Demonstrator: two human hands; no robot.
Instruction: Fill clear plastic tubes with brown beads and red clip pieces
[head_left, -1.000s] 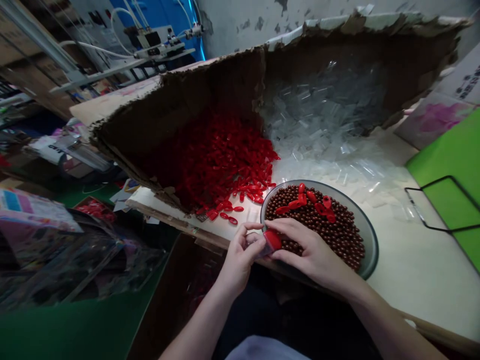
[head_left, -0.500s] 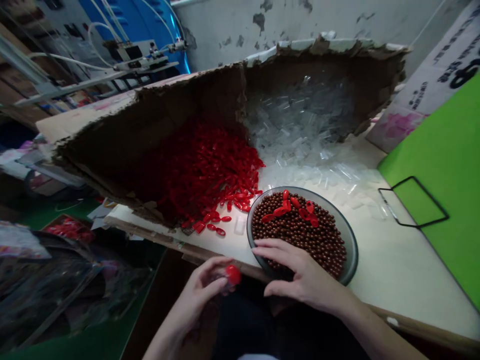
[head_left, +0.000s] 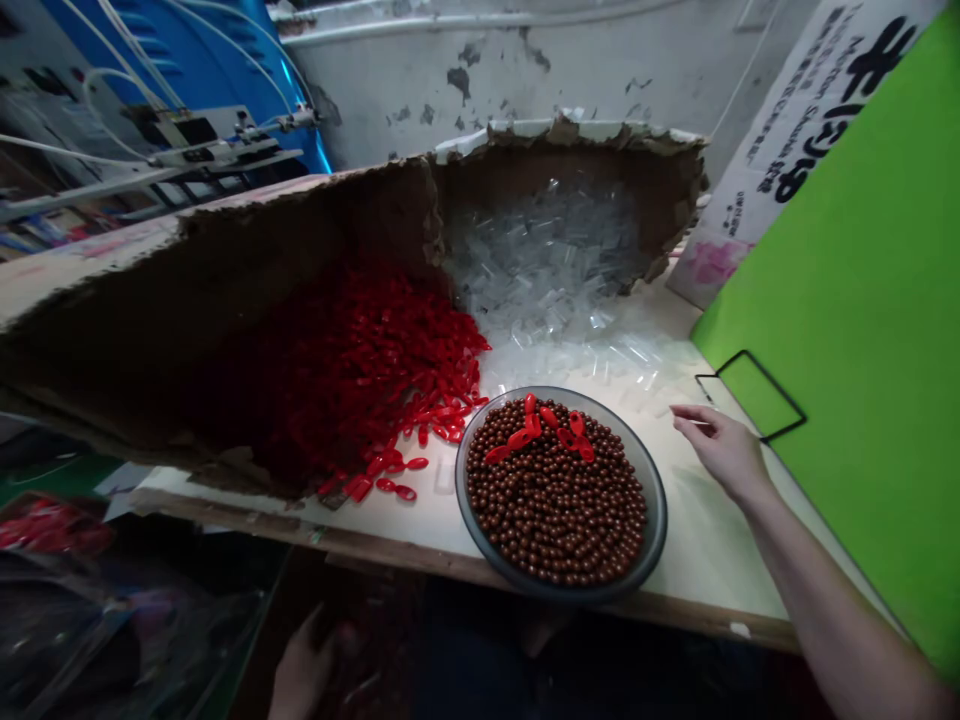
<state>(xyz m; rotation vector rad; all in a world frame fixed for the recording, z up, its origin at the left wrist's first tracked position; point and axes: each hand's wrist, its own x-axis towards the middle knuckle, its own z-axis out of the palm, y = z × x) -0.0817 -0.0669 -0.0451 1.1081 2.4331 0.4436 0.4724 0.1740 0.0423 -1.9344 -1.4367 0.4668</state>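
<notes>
My right hand (head_left: 721, 452) is above the white tabletop, right of the bowl, beside the scattered clear plastic tubes (head_left: 637, 350). Thumb and forefinger are closed together; whatever may be between them is too small to make out. Low on the left, beneath the table edge, my left hand (head_left: 300, 665) is dark and smeared by motion, its fingers unclear. A grey bowl (head_left: 658, 540) full of shiny brown balls (head_left: 555, 510) stands at the table's front edge, several red plastic pieces (head_left: 576, 440) lying on top of the balls.
A torn cardboard box (head_left: 375, 205) holds a heap of red pieces (head_left: 375, 340) on its left side and clear tubes on its right. One clear piece (head_left: 445, 477) lies left of the bowl. At right stands a green panel (head_left: 847, 300) with a black wire handle (head_left: 784, 432).
My right hand has left the bowl's rim and moved right to the clear tubes. My left hand, which held a red-capped piece, has dropped down and left below the table edge. The view has shifted.
</notes>
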